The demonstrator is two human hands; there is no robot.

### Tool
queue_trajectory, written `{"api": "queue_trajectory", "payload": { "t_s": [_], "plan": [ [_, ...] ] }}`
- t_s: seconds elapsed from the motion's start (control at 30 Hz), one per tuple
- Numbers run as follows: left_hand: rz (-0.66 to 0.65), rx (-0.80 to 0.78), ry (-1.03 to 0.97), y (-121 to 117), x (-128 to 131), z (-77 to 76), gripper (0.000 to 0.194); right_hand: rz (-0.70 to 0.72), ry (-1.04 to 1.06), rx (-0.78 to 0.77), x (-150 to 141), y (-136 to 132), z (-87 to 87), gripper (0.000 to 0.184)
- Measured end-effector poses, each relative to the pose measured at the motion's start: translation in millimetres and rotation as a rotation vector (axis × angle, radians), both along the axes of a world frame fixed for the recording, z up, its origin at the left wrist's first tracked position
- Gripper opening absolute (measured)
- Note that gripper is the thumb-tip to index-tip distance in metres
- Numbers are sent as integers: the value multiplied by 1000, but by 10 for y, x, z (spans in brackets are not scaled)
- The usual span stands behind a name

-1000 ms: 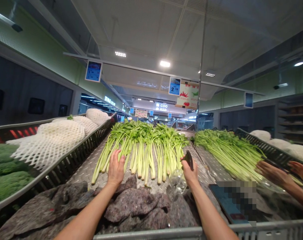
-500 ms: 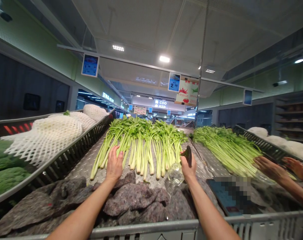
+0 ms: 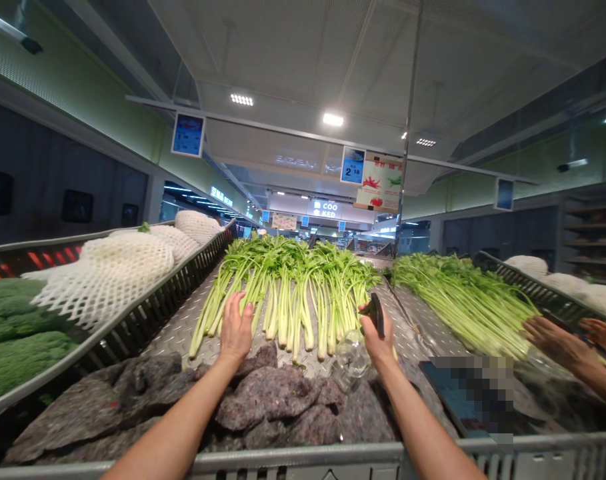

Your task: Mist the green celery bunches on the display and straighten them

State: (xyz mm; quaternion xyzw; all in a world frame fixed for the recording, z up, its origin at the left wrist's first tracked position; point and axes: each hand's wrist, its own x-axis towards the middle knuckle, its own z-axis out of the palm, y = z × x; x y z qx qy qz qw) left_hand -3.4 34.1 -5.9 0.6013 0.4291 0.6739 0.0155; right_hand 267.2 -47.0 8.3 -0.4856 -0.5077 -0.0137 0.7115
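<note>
Bunches of celery (image 3: 285,300) lie in a row on a metal tread-plate shelf (image 3: 170,337), leaves at the back and pale stalk ends toward me. My left hand (image 3: 237,328) is open beside the stalks at the left, fingers pointing away from me; whether it touches them I cannot tell. In my right hand (image 3: 381,341), at the right end of the row, is a spray bottle (image 3: 353,353) with a clear body and a black trigger head. The bottle is tilted, its base toward the left. My fingers around its neck are partly hidden.
Crumpled grey felt cloth (image 3: 267,400) lies along the front, behind a grey crate rim (image 3: 303,459). To the left, a black slatted divider (image 3: 183,283) borders net-wrapped vegetables (image 3: 127,260) and broccoli (image 3: 23,340). A mirror (image 3: 453,293) on the right reflects celery and hands.
The whole view has shifted slightly, so the scene sits a little further right. Both hands hold nearly the same place over the shelf, and the spray bottle stays in my right hand.
</note>
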Motion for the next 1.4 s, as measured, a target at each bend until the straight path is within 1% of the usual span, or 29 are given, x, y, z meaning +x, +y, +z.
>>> {"api": "queue_trajectory", "payload": {
  "t_s": [0.17, 0.4, 0.57, 0.73, 0.9, 1.0, 1.1, 1.23, 1.4],
  "plan": [
    [3, -12, 6, 10, -4, -12, 47, 36, -60, -44, -60, -56, 12, 24],
    [14, -9, 9, -10, 6, -10, 45, 175, -157, -81, -202, -111, 45, 22],
    [13, -9, -15, -10, -2, -15, 42, 217, -241, -60, -266, -109, 20, 21],
    [13, -21, -36, -2, -18, -19, 43, 200, -243, -82, -238, -65, -30, 27],
    [21, -48, -25, -23, -18, -6, 46, 176, -195, -82, -212, -78, -10, 24],
    [26, -58, -34, -38, -16, -1, 46, 185, -173, -101, -237, -86, 4, 22],
    [29, -63, -39, -48, -15, 1, 45, 223, -143, -76, -298, -66, 16, 20],
    [38, -55, -44, -44, -27, 6, 45, 280, -91, -17, -452, 0, 102, 22],
    [55, -59, -84, -3, -81, 6, 45, 402, 7, 39, -804, 102, 336, 23]
  ]
}}
